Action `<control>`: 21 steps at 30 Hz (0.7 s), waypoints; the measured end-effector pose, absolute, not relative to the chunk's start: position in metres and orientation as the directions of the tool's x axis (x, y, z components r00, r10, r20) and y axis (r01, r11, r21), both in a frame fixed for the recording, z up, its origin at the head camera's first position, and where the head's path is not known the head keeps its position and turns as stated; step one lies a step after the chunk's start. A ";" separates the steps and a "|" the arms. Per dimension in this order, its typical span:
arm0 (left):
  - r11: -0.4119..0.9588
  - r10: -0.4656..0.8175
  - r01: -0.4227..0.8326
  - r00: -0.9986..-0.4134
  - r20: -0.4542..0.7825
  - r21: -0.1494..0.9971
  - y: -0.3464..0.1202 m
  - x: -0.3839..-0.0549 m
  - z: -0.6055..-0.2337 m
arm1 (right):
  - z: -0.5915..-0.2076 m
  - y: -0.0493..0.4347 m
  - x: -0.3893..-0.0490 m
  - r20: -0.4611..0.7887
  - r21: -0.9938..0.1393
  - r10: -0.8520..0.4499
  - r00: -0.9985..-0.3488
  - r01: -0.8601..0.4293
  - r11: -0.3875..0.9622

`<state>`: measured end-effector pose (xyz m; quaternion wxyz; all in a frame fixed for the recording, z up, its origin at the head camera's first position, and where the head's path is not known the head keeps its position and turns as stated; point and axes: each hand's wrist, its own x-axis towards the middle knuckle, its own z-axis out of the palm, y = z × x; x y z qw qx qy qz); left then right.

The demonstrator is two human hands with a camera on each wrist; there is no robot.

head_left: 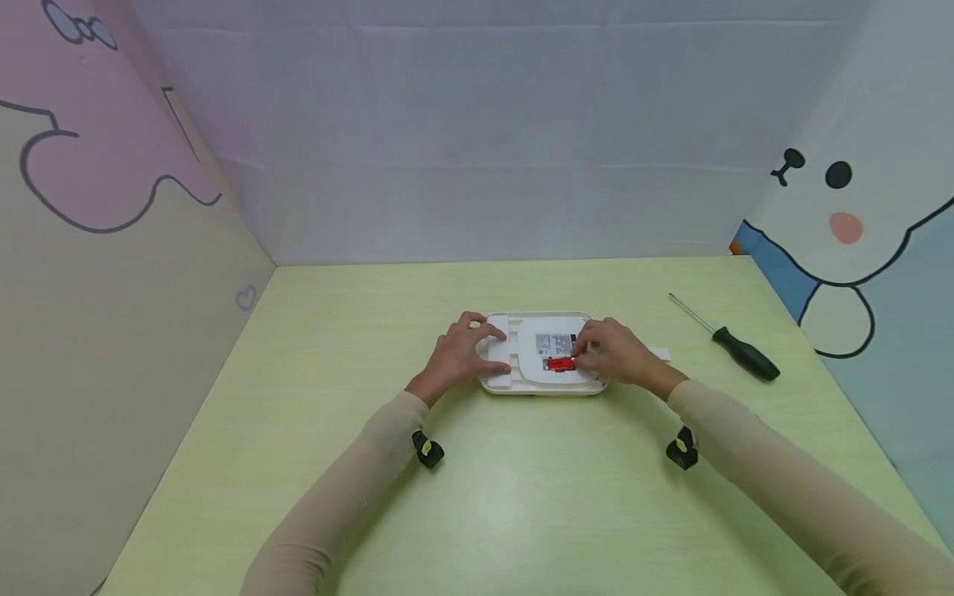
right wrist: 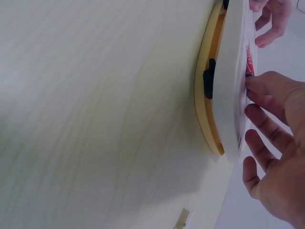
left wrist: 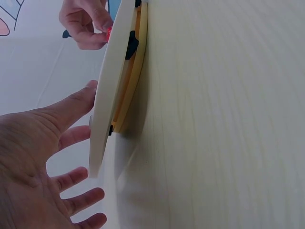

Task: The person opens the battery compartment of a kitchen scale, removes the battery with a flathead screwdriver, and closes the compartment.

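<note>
Beneath the left grip, loosely spread, and the right grip lies the surface, carrying a white device between them, a screwdriver right of the right grip, and a red battery pinched in the right grip.

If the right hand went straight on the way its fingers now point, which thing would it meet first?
Most likely the red piece, which the right hand already seems to touch; the exact depth is unclear.

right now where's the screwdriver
In the head view, the screwdriver lies on the table to the right of the right hand and small white piece.
</note>
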<state>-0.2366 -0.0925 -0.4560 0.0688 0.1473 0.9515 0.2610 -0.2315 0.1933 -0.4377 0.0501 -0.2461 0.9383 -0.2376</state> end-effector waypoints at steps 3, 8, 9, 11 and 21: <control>0.820 0.315 0.243 -0.948 -0.054 0.518 -0.092 -0.236 -0.455 | -0.438 0.194 -0.234 0.022 -0.474 -0.506 -0.862 -0.454 0.754; 0.819 0.310 0.237 -0.949 -0.055 0.522 -0.092 -0.237 -0.455 | -0.440 0.194 -0.237 0.022 -0.488 -0.523 -0.852 -0.466 0.739; 0.819 0.310 0.237 -0.949 -0.055 0.522 -0.092 -0.237 -0.455 | -0.441 0.194 -0.237 0.025 -0.492 -0.524 -0.851 -0.467 0.735; 0.820 0.313 0.241 -0.948 -0.054 0.519 -0.092 -0.237 -0.456 | -0.442 0.194 -0.238 0.029 -0.502 -0.527 -0.849 -0.469 0.727; 0.823 0.316 0.248 -0.947 -0.050 0.511 -0.092 -0.239 -0.456 | -0.444 0.198 -0.240 0.034 -0.542 -0.516 -0.856 -0.449 0.710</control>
